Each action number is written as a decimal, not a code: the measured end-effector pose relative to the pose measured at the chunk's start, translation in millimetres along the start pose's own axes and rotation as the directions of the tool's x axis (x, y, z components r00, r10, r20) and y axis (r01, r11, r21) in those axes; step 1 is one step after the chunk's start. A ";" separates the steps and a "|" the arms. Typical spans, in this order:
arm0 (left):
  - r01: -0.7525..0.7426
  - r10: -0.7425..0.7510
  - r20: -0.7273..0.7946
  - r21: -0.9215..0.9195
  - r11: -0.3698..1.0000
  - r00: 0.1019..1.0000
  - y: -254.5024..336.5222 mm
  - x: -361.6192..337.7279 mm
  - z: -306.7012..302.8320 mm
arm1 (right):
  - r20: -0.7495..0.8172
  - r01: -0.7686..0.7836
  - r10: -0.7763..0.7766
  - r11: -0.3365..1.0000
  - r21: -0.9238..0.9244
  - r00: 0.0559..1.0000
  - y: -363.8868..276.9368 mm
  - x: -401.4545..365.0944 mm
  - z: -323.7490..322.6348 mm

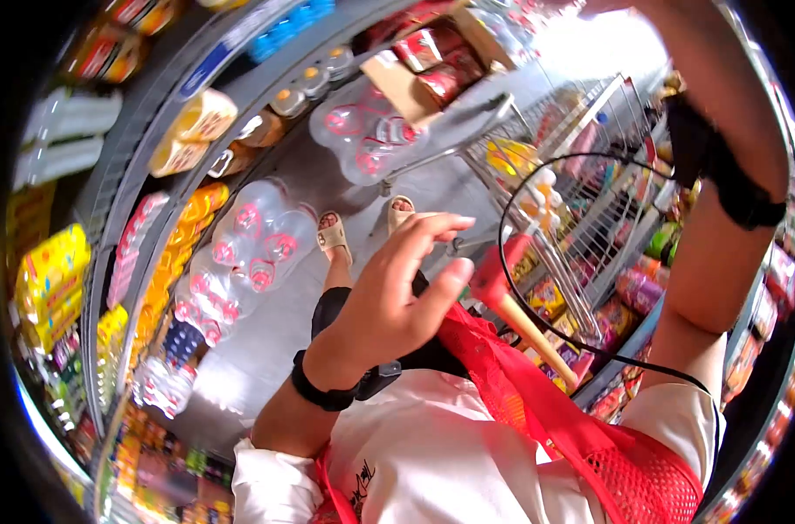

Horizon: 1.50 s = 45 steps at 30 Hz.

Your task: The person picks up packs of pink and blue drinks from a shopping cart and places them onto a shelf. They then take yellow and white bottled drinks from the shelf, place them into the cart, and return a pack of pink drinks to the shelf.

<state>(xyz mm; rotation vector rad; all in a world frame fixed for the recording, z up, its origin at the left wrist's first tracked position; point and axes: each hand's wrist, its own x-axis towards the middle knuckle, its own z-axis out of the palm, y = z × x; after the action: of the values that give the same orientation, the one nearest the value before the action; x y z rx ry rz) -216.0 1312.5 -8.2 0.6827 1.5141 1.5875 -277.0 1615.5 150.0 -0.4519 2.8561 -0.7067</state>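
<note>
My left hand (397,284) is in the middle, back towards the camera, with its thumb apart from its curved fingers and nothing visible in it. Just right of it is a red object (494,266) with a pale handle (537,341); a gap shows between them. My right hand (721,65) is raised at the upper right, close to the camera and blurred. Its fingers run to the top edge, so whatever they touch or hold cannot be made out. A black cable (502,236) loops between the right wrist and the body.
A wire shopping cart (581,166) with colourful packages stands at the upper right. Shelves of packaged goods (179,148) line the left. Shrink-wrapped bottle packs (258,236) and an open carton (406,87) of red packets lie near the feet. More packaged goods (638,288) are at the right.
</note>
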 end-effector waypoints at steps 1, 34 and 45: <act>-0.079 0.073 0.073 0.092 0.993 0.995 7.0 11.5 16.5 | -0.103 0.035 -0.038 0.999 -0.032 0.994 11.7 -20.8 -20.2; -0.372 0.115 0.361 0.810 0.454 0.925 2.6 46.2 138.7 | -0.007 -0.726 0.741 0.660 0.193 0.671 211.7 -294.2 257.9; -0.413 0.352 0.231 0.648 0.640 0.907 -2.2 36.8 144.0 | -0.247 -0.705 0.699 0.705 0.076 0.671 -66.2 -248.4 -9.3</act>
<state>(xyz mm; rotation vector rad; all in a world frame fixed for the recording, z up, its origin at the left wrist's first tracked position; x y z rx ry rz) -114.4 1420.5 2.9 1.5668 2.0007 1.2107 -28.9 1645.2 211.1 0.7923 2.8982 -0.5876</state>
